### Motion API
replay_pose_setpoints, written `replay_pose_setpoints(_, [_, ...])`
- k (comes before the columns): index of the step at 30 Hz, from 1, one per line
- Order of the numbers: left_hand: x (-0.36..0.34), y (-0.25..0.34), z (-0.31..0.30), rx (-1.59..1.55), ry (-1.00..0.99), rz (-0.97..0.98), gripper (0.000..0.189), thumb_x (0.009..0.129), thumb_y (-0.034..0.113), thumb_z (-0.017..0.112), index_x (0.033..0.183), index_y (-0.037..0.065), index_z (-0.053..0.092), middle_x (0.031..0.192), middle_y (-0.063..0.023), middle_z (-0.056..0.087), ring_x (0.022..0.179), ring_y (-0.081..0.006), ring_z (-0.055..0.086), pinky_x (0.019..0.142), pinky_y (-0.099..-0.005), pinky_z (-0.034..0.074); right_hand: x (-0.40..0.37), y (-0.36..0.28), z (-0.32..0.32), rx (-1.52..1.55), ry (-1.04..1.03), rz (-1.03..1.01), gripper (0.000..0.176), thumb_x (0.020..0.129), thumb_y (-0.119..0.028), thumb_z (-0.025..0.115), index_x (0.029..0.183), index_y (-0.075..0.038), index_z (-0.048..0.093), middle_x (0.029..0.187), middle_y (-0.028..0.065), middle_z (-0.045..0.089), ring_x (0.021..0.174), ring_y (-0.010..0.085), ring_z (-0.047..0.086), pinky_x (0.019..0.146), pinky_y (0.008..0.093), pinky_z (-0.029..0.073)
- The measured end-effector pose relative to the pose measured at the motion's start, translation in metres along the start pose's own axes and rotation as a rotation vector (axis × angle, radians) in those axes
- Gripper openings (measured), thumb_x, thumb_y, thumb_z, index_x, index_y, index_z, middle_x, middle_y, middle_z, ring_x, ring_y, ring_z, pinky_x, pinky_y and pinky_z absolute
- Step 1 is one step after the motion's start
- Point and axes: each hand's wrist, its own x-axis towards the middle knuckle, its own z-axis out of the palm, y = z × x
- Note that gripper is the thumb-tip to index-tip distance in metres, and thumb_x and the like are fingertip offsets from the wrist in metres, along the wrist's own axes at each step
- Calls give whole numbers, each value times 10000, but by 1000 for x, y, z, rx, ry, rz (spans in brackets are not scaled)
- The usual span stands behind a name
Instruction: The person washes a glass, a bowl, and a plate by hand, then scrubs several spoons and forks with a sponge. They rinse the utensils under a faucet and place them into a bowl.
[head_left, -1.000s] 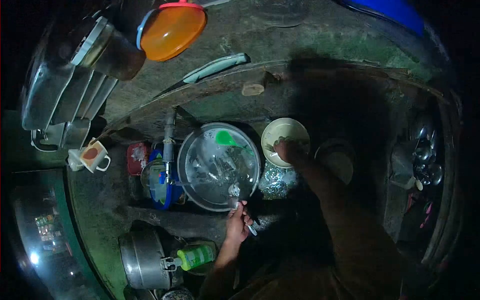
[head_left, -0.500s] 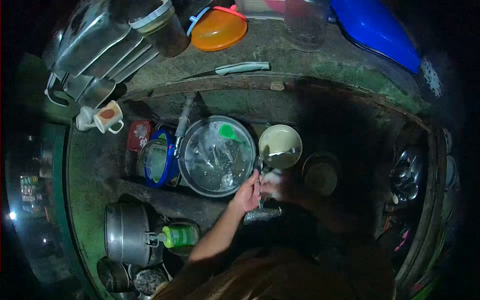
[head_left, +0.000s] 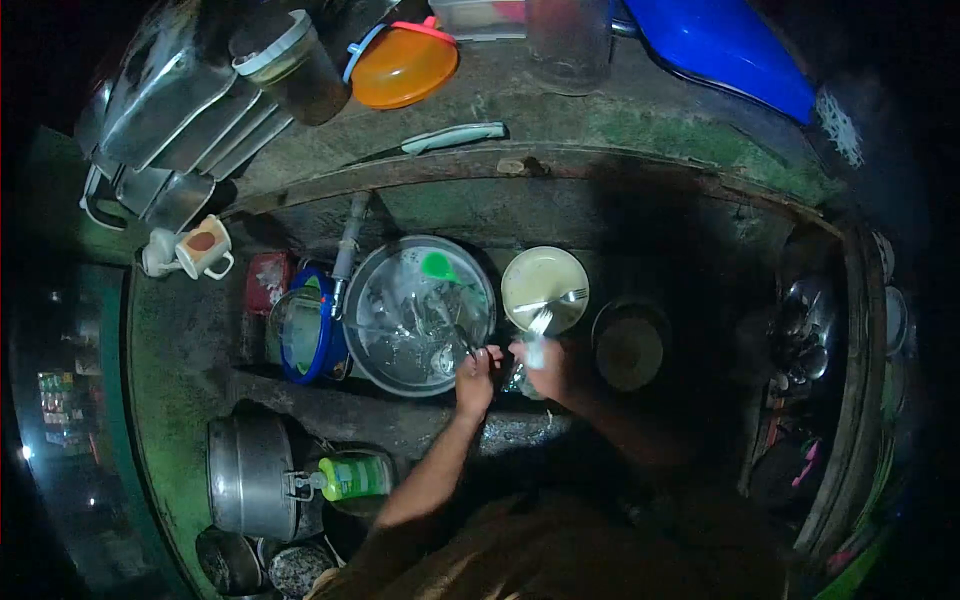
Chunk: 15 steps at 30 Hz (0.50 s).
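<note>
My left hand [head_left: 474, 382] is closed on a metal utensil [head_left: 458, 334] at the right rim of a grey basin [head_left: 352, 345]. Its far end reaches over the water, where more utensils and a green item [head_left: 438, 266] lie. Just right of it, my right hand [head_left: 545, 372] is closed round a fork [head_left: 541, 321], its tines up, with something whitish, blurred, at the fingers. Beyond that hand, a cream bowl [head_left: 546, 268] holds another fork [head_left: 573, 296].
A pipe with a tap [head_left: 345, 250] stands left of the basin, beside a blue-rimmed container [head_left: 325, 330]. Nearer are a metal pot [head_left: 250, 475] and a green soap bottle [head_left: 350, 478]. A dark round bowl [head_left: 630, 355] sits right, spoons [head_left: 808, 350] farther right.
My hands have moved apart. The left one has shifted left to the basin's rim with a utensil; the right one now shows an upright fork. The whole view has shifted slightly.
</note>
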Motion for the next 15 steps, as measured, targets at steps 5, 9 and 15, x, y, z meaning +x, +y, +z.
replay_pose_setpoints(5, [-8, -59, -13, 574, -39, 62, 362, 981, 304, 462, 960, -39, 575, 845, -119, 613, 765, -185, 520, 752, -344, 430, 8, 22, 56, 7, 66, 361, 158, 819, -176, 641, 768, -26, 653, 681, 145, 634, 649, 292, 627, 585, 392, 453])
replay_pose_setpoints(9, [-14, -24, -16, -13, 133, -99, 350, 966, 347, 489, 933, 11, 581, 776, -35, 563, 677, -132, 466, 650, -336, 412, 20, 82, 86, 212, -306, 324, 174, 794, -183, 652, 780, -9, 646, 716, 162, 637, 695, 317, 627, 635, 403, 480])
replay_pose_setpoints(15, [-22, -11, -60, -97, 71, -413, 196, 964, 264, 509, 1016, 80, 553, 801, -3, 529, 610, -92, 477, 546, -256, 416, 30, 225, 76, -365, -272, 43, 179, 821, -184, 587, 923, -45, 634, 849, 190, 609, 769, 300, 611, 685, 447, 484])
